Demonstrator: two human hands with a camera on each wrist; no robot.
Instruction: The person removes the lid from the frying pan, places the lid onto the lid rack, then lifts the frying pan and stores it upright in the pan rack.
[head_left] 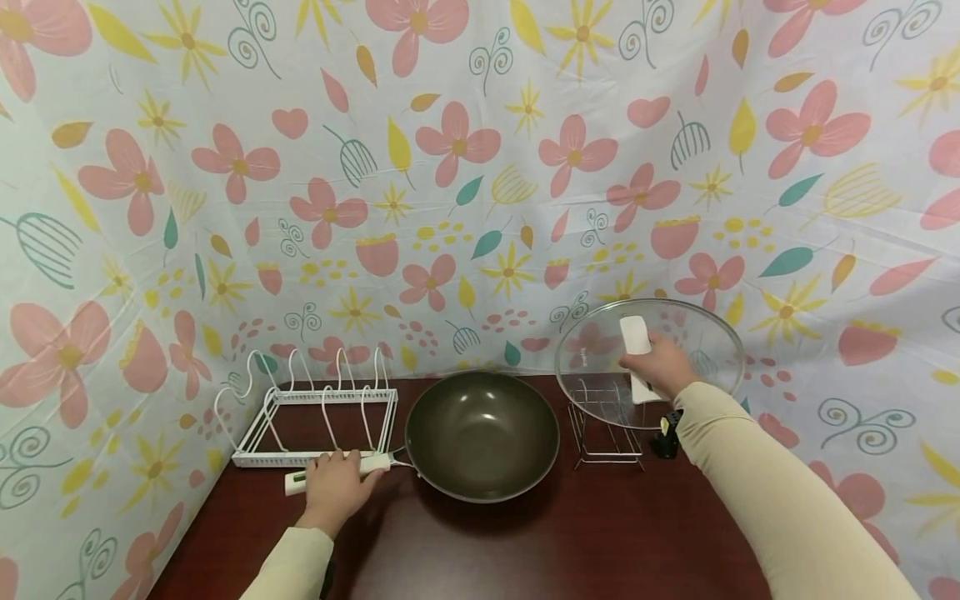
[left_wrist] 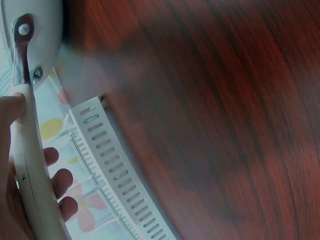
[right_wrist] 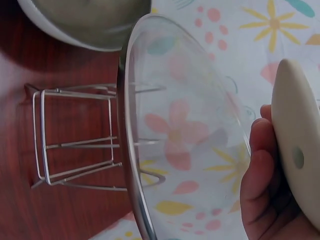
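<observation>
From afar, I had my left hand [head_left: 336,490] curled round the handle [left_wrist: 31,160] of the wok [head_left: 482,437] at six o'clock. My right hand [head_left: 663,365] gripped the glass lid [head_left: 597,360] at four o'clock by its bar [head_left: 635,335], safest, since glass might break.

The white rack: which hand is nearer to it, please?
Left. The left hand grips the pan handle by the white rack; the right hand holds the lid, farther right, past the pan.
</observation>
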